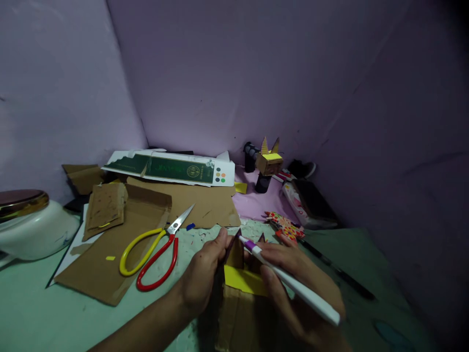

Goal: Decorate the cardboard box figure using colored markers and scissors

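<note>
My right hand (304, 278) grips a white marker (293, 283) with a purple collar. The marker's tip touches a pointed, ear-like cardboard piece (234, 255) whose edge is dark. This piece stands up from a brown cardboard box (244, 318) with a yellow strip (244, 280) along its top. A second dark-edged point shows partly behind my right fingers. My left hand (201, 276) is closed at the left side of the upright piece, thumb up; its other fingertips are hidden behind the cardboard.
Scissors (157, 252) with yellow and red handles lie left, partly over cardboard (110, 264). A white pot (40, 230) stands far left. Behind are a green-and-white carton (176, 167) and an eared cardboard box (269, 164). Right are flowered material (286, 226) and a black, pen-like object (337, 269).
</note>
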`<state>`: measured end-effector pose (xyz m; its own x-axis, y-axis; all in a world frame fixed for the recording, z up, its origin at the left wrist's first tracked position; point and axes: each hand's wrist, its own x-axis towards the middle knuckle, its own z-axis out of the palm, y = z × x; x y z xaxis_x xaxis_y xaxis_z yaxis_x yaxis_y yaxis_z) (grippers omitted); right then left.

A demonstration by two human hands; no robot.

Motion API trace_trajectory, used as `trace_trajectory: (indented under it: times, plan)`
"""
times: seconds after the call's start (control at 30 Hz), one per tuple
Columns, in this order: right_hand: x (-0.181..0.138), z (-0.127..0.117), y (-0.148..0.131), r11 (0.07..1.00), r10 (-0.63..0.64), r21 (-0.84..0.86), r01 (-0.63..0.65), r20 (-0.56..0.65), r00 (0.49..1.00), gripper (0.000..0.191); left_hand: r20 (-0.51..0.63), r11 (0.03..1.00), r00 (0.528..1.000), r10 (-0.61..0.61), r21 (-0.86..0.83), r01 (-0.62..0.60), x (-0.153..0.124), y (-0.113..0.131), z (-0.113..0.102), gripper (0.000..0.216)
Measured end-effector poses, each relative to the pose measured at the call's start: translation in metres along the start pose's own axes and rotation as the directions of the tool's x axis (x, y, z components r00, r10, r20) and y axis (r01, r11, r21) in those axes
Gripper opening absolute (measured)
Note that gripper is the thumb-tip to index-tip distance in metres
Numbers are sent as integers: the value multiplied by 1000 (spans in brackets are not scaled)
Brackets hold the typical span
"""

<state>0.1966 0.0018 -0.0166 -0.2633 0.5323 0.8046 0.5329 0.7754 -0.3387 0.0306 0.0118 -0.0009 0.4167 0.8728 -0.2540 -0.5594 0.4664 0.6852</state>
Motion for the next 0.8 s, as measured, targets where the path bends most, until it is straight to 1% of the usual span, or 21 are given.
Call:
trace_trajectory:
  times: [0.1, 0.2, 0.33, 0.4, 0.57, 0.67, 0.73, 0.77, 0.8]
  plan:
    - [0, -1, -2, 1000, -2, 23, 1, 39, 999, 29, -43, 1000, 999, 2, 4, -2, 1, -2, -2, 47]
    - [2, -1, -6, 998, 11, 57, -15, 65, 998, 24, -86, 1000, 996, -6, 0, 5, 2, -4, -6, 52]
    - [7, -1, -12, 991, 29, 124, -38, 73, 997, 24, -102, 1000, 995, -5, -6, 4, 3, -5, -8, 49]
    - [9, -2, -14, 992, 21, 124, -31, 79, 997, 24, -111, 1000, 994, 6, 5, -6, 4, -5, -8, 48]
    - [14, -3, -15, 995, 1, 97, -13, 126, 992, 19, -120, 1000, 993, -20, -11, 19, 3, -6, -8, 45]
    - [14, -3, -15, 992, 36, 112, -53, 149, 988, 17, -115, 1000, 993, -2, -12, 1, 3, -7, -9, 44]
    - [10, -3, -15, 984, 74, 152, -96, 145, 987, 19, -105, 1000, 994, 3, -18, -4, 3, -8, -9, 43]
    - [6, -3, -15, 976, 113, 172, -135, 134, 985, 20, -103, 1000, 995, 0, -16, -1, 3, -7, -10, 42]
    - [2, -4, -14, 963, 174, 189, -190, 97, 980, 21, -102, 1000, 995, -5, -13, 4, 3, -7, -10, 42]
